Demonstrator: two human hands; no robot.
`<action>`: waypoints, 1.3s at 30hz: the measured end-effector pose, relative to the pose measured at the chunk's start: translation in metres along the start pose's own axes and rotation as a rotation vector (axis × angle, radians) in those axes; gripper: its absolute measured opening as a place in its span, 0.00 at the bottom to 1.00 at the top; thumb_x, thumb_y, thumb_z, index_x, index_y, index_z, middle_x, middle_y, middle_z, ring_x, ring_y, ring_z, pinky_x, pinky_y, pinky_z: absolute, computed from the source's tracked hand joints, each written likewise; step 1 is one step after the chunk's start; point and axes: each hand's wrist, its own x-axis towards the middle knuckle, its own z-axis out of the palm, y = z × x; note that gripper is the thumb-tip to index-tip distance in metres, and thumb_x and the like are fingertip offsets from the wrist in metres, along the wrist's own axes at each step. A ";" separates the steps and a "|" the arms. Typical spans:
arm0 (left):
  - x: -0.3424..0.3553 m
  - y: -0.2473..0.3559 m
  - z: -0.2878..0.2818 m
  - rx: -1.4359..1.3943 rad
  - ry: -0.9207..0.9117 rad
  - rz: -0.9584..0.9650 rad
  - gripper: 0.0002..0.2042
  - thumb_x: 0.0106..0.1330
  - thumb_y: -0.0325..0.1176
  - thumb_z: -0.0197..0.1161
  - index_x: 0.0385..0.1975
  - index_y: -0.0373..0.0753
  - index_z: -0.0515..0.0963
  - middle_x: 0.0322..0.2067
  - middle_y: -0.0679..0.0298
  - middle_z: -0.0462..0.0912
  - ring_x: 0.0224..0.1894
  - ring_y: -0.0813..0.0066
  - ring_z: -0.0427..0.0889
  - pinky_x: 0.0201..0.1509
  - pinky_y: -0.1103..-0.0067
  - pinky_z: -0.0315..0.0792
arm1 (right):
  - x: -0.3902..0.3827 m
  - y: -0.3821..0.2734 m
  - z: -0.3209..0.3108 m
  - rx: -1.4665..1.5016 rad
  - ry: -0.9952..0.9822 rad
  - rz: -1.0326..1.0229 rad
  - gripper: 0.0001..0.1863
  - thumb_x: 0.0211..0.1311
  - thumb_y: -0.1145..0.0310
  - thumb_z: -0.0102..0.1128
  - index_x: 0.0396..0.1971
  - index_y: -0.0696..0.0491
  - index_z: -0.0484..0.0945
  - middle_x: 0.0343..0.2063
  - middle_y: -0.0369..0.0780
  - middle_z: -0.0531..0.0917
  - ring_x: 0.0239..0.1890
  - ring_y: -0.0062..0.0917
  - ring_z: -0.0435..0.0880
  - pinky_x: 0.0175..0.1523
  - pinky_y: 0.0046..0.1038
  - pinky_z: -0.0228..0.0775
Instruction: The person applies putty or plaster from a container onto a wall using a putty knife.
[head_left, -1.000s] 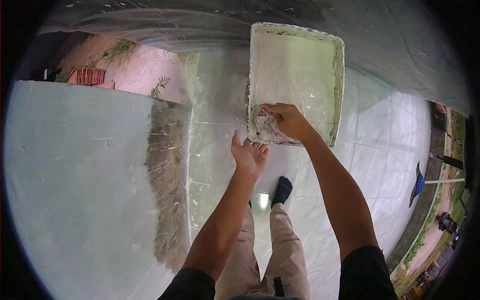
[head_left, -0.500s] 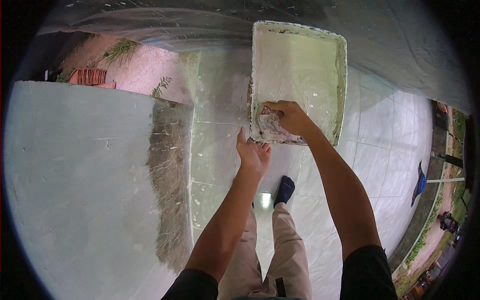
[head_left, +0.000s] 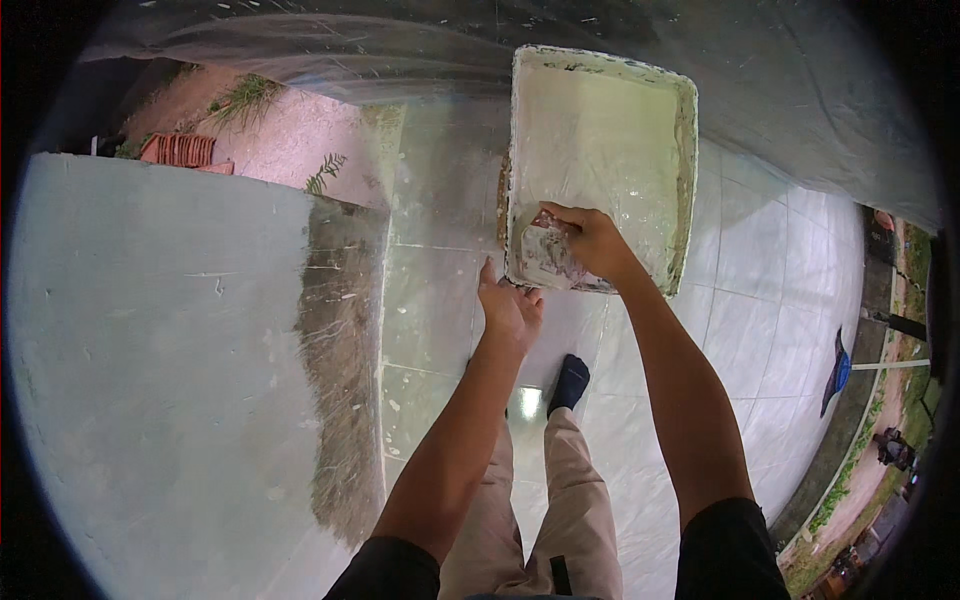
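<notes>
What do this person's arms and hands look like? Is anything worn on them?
The left hand and right hand show no gloves. Both forearms are bare, with no watch or bracelet visible, below short, plain black sleeves.

- I'm standing in what looks like a building site: a tiled room or porch, I can't tell which, open to the outdoors.
- The pale wall on the left is smeared and scratched, and a rough, dark strip runs down its edge, streaked with white.
- White spots speckle parts of the floor, laid in large pale tiles.
- A tray of pale, wet paste sits before us, its rim crusted.
- Dark, spattered sheeting hangs across the far side.
- Outside lie sandy ground, a reddish stack and grass.
</notes>
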 end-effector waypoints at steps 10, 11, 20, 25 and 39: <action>0.002 0.005 -0.010 0.353 0.296 0.393 0.39 0.65 0.61 0.45 0.67 0.35 0.53 0.67 0.52 0.54 0.72 0.60 0.47 0.72 0.61 0.29 | -0.022 -0.005 -0.016 0.623 0.159 0.067 0.23 0.62 0.84 0.44 0.57 0.57 0.73 0.47 0.38 0.80 0.45 0.21 0.77 0.53 0.20 0.66; 0.009 0.010 -0.020 0.352 0.287 0.404 0.39 0.65 0.61 0.45 0.67 0.35 0.53 0.67 0.52 0.54 0.72 0.60 0.47 0.72 0.61 0.29 | -0.022 -0.006 -0.017 0.622 0.161 0.052 0.23 0.62 0.84 0.44 0.57 0.57 0.73 0.47 0.38 0.80 0.45 0.21 0.77 0.53 0.20 0.66; -0.045 0.062 0.047 0.608 -0.087 0.940 0.27 0.73 0.41 0.47 0.64 0.30 0.54 0.62 0.50 0.58 0.65 0.58 0.59 0.68 0.68 0.53 | -0.032 -0.077 -0.052 0.951 0.221 0.054 0.17 0.63 0.83 0.42 0.50 0.61 0.73 0.43 0.38 0.79 0.45 0.23 0.77 0.53 0.24 0.66; -0.132 0.102 0.098 1.021 -0.122 1.297 0.27 0.73 0.43 0.45 0.64 0.31 0.54 0.64 0.46 0.55 0.67 0.52 0.55 0.68 0.66 0.52 | -0.055 -0.152 -0.077 0.969 0.249 -0.043 0.17 0.65 0.82 0.41 0.51 0.61 0.72 0.46 0.41 0.79 0.49 0.25 0.77 0.55 0.27 0.66; -0.449 0.084 0.077 1.328 0.375 2.355 0.25 0.62 0.35 0.54 0.58 0.30 0.64 0.62 0.45 0.62 0.64 0.45 0.60 0.66 0.58 0.54 | -0.264 -0.348 -0.098 1.060 0.117 -0.592 0.13 0.67 0.80 0.44 0.49 0.57 0.72 0.39 0.38 0.80 0.39 0.22 0.79 0.45 0.27 0.71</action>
